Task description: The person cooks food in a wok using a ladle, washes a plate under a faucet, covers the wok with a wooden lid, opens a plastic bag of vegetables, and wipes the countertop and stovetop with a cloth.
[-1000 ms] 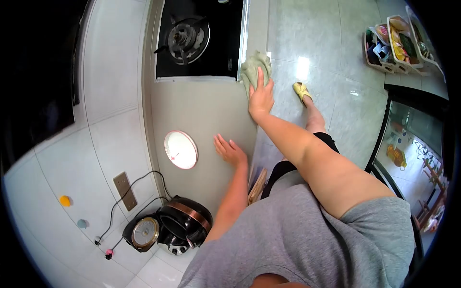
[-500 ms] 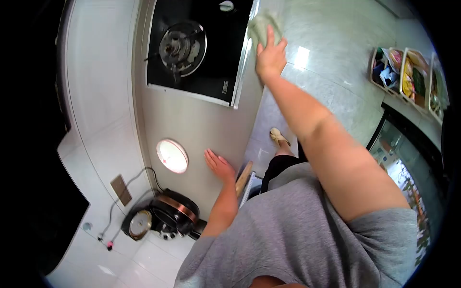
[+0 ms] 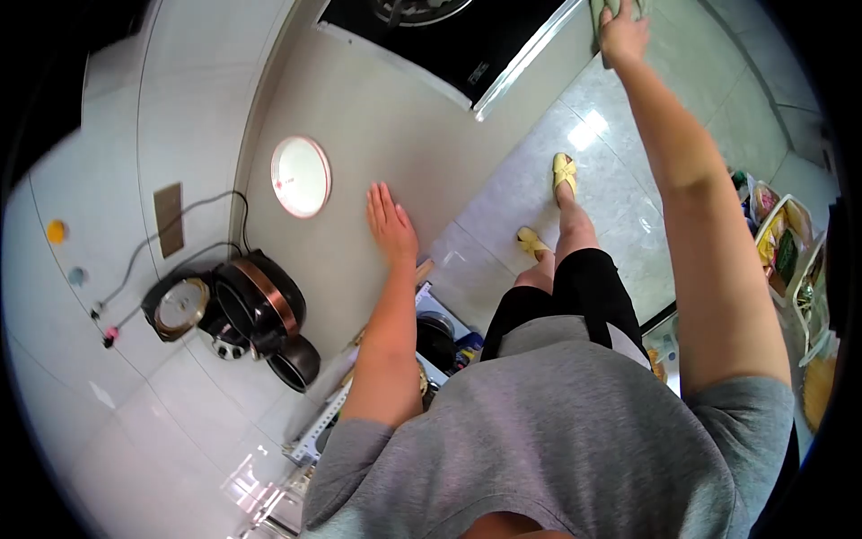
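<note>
At the top right, my right hand (image 3: 624, 36) presses on a pale green cloth (image 3: 639, 9) at the counter's front edge, just beyond the stove's corner. My left hand (image 3: 391, 223) lies flat on the grey counter (image 3: 350, 108) with its fingers stretched out, holding nothing. A white plate (image 3: 302, 177) with a pink rim rests on the counter to the left of that hand. The black glass gas stove (image 3: 467, 45) has a silver edge strip, and part of its burner shows at the top.
A black cooker (image 3: 260, 301) with its lid raised stands at the lower left, cables running to the wall socket (image 3: 169, 220). An open drawer or rack (image 3: 435, 341) with pans is beside my waist. Baskets of packets (image 3: 786, 242) stand at the right.
My right hand has moved with the cloth along the counter's front edge, farther from my body. The view has turned and shifted. My left hand stays flat on the counter.
</note>
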{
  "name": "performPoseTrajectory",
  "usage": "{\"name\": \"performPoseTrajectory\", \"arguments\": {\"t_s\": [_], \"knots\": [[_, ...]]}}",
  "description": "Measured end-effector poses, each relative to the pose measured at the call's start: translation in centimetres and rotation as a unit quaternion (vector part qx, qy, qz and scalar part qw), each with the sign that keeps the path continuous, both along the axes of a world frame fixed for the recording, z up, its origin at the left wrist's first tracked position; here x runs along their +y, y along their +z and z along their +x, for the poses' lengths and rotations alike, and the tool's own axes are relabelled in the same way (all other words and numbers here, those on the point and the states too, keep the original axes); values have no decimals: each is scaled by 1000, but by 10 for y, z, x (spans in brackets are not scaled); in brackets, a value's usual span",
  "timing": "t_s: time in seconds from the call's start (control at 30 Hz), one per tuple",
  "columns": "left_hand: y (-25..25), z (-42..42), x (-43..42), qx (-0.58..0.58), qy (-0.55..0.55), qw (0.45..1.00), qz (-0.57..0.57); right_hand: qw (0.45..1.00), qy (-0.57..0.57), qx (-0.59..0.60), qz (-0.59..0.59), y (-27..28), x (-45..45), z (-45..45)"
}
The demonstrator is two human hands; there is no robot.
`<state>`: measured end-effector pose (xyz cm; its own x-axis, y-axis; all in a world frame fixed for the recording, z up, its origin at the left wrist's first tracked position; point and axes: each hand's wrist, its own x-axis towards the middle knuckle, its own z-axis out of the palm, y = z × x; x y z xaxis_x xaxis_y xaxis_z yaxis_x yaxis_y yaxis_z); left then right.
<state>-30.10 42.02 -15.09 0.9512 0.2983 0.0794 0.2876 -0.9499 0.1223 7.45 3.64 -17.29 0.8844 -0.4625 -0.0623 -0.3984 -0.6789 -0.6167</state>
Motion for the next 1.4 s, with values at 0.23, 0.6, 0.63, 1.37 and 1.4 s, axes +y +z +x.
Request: {"name": "performPoseTrajectory", "arguments": {"t_s": [0.23,0.6,0.63,1.37,1.4], "knots": [[-2,-18,11,-25,-2,1000,-14,973,182,-74,-124,-24,110,-187],[-21,-172,115,-95,298,950,0,812,472,116,-324,36,250,-390],[-25,-176,121,-77,319,945,16,802,482,130,-328,41,252,-387],[-14,-183,124,-52,382,923,-14,745,599,-103,-275,10,330,-286],[-14,-182,123,-45,392,918,-22,751,592,-110,-271,7,344,-265]]}}
